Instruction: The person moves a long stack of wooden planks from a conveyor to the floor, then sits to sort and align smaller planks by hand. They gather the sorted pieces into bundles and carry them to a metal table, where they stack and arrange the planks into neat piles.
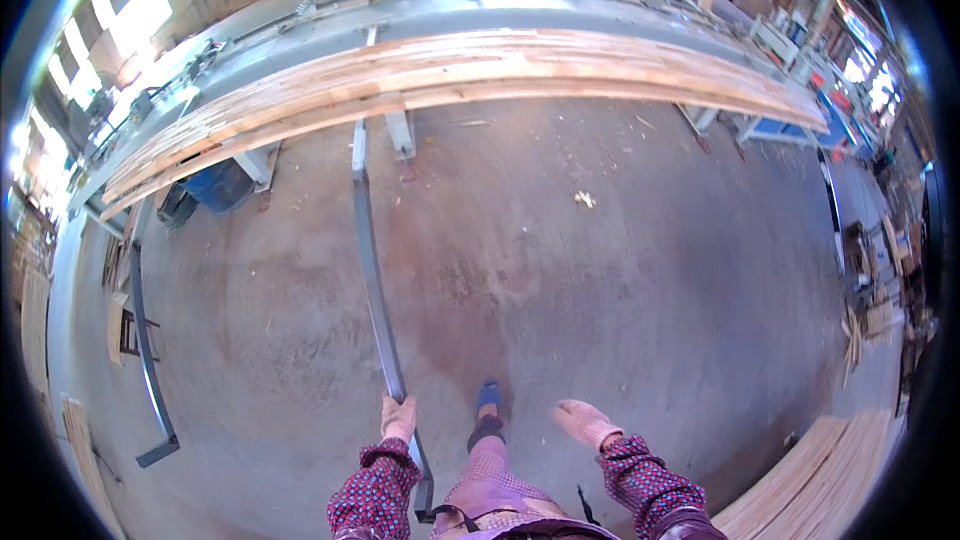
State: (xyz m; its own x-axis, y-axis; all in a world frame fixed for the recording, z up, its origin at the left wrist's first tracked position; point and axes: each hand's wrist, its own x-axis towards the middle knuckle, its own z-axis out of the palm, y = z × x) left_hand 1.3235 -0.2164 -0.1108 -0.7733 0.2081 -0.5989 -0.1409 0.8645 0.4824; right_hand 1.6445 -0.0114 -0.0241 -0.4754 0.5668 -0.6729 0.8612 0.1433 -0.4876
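Observation:
My left hand (398,418), in a pale pinkish work glove, is closed around a long grey metal bar (374,280). The bar runs from beneath the far workbench's stack of boards back past my left side. My right hand (585,422), gloved alike, hangs over the floor to the right of my leg; its fingers look stretched out and nothing is in it. Across the far bench lie long, pale wooden boards (470,65), side by side. Neither hand touches them.
A second grey metal bar (146,350) stands out at the left. A blue bin (218,187) sits under the bench's left part. More planks (815,475) lie at the lower right. Wood scraps (584,199) dot the concrete floor (640,290).

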